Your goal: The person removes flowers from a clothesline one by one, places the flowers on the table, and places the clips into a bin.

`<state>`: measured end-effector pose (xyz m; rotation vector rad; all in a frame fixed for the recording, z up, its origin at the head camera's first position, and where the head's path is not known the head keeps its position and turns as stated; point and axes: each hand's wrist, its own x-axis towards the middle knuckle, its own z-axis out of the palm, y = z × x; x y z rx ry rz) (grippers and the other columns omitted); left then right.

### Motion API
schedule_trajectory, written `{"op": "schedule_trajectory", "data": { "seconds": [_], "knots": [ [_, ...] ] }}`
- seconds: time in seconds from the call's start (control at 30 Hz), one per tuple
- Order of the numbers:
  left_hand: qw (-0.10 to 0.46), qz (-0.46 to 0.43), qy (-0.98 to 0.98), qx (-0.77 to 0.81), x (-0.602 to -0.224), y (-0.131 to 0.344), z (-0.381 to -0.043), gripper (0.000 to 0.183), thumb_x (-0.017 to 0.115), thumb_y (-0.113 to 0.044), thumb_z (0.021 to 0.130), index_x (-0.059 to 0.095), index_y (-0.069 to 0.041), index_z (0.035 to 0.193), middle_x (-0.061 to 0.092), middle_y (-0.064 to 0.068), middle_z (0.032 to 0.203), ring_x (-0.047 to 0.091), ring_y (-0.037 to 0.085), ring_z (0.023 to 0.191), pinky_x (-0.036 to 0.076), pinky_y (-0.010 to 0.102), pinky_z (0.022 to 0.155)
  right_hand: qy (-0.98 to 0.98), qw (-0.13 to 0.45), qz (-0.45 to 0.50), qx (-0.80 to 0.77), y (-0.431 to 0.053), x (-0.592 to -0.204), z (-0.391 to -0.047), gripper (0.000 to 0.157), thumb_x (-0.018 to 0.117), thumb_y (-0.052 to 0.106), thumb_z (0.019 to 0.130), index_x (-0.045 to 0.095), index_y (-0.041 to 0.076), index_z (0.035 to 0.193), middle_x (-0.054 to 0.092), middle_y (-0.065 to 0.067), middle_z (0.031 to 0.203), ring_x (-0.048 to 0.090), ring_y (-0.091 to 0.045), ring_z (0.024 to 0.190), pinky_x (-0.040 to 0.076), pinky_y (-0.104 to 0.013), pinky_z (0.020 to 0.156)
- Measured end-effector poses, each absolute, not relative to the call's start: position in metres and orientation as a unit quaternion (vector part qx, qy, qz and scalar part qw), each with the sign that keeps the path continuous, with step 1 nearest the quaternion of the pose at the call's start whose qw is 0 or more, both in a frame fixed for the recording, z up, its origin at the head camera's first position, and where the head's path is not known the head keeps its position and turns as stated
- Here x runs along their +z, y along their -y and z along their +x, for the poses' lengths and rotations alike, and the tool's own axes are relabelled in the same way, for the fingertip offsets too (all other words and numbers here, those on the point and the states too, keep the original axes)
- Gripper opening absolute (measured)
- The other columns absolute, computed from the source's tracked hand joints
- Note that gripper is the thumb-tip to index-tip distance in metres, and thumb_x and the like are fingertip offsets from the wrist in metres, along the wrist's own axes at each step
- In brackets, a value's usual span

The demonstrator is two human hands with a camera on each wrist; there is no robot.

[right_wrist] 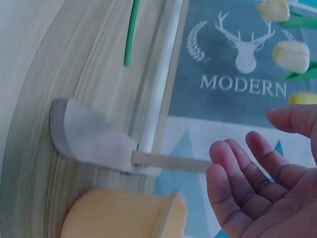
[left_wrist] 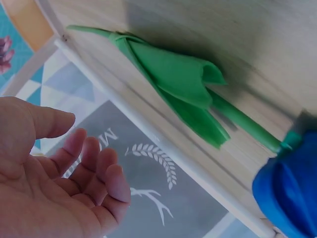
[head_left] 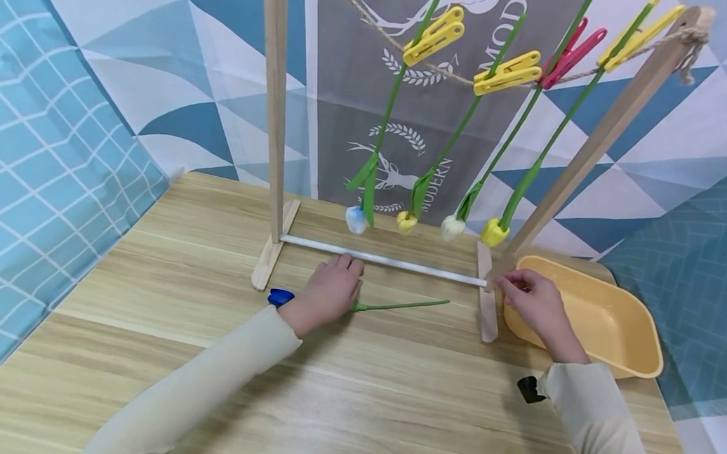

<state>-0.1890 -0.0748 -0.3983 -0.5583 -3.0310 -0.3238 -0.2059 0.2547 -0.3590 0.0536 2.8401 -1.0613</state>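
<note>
My left hand (head_left: 332, 288) is just above an artificial tulip with a blue bloom (head_left: 280, 297), which lies on the table. In the left wrist view the fingers curl loosely around nothing, with the tulip's green leaves (left_wrist: 168, 74) beyond them. The tulip's thin stem (head_left: 405, 305) points right, towards the wooden stand's right foot (head_left: 487, 316). Beside the base of the stand's right post (head_left: 590, 158) is my right hand (head_left: 538, 306), its fingers loosely bent and holding nothing. In the right wrist view its fingertips overlap the end of that post.
Several tulips, one with a white bloom (head_left: 452, 227), hang upside down from a rope (head_left: 377, 27), clipped by yellow clothespins (head_left: 507, 73) and a red clothespin (head_left: 575, 53). A white rod (head_left: 393, 262) joins the stand's feet. At the right stands a yellow basin (head_left: 647, 338).
</note>
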Motion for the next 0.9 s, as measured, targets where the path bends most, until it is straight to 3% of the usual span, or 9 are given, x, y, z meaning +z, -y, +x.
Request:
{"op": "schedule_trajectory", "data": {
  "seconds": [0.2,0.5,0.7,0.9],
  "knots": [
    [0.043,-0.169,0.976,-0.128,-0.401,0.085,-0.191,0.018,0.048,-0.018,0.096,0.056,-0.005,0.106,0.056,0.013,0.101,0.054,0.029,0.094,0.048,0.043,0.076,-0.912,0.074,0.001,-0.402,-0.236,-0.360,-0.203,0.044,0.053,0.037,0.094,0.057,-0.002,0.115,0.060,-0.016,0.101,0.062,-0.019,0.080,0.052,-0.025,0.068],
    [0.059,-0.163,0.971,-0.163,-0.397,0.100,-0.192,0.018,0.045,-0.015,0.096,0.055,-0.002,0.103,0.055,0.014,0.095,0.053,0.029,0.088,0.048,0.043,0.072,-0.913,0.081,-0.005,-0.399,-0.219,-0.363,-0.203,0.046,0.055,0.043,0.091,0.058,0.004,0.115,0.060,-0.015,0.104,0.064,-0.028,0.088,0.053,-0.030,0.074],
    [0.067,-0.146,0.965,-0.209,-0.388,0.111,-0.190,0.018,0.045,-0.013,0.096,0.055,0.000,0.103,0.054,0.014,0.093,0.052,0.029,0.085,0.047,0.040,0.074,-0.915,0.074,-0.010,-0.396,-0.210,-0.358,-0.203,0.042,0.056,0.042,0.091,0.059,0.008,0.115,0.061,-0.016,0.105,0.062,-0.026,0.086,0.052,-0.033,0.075],
    [0.095,-0.139,0.956,-0.242,-0.380,0.121,-0.191,0.018,0.046,-0.012,0.095,0.055,0.002,0.102,0.053,0.013,0.087,0.050,0.028,0.084,0.043,0.040,0.077,-0.909,0.064,-0.023,-0.411,-0.202,-0.350,-0.205,0.042,0.055,0.043,0.091,0.060,0.007,0.113,0.062,-0.017,0.104,0.063,-0.019,0.080,0.052,-0.026,0.071]
  ]
}}
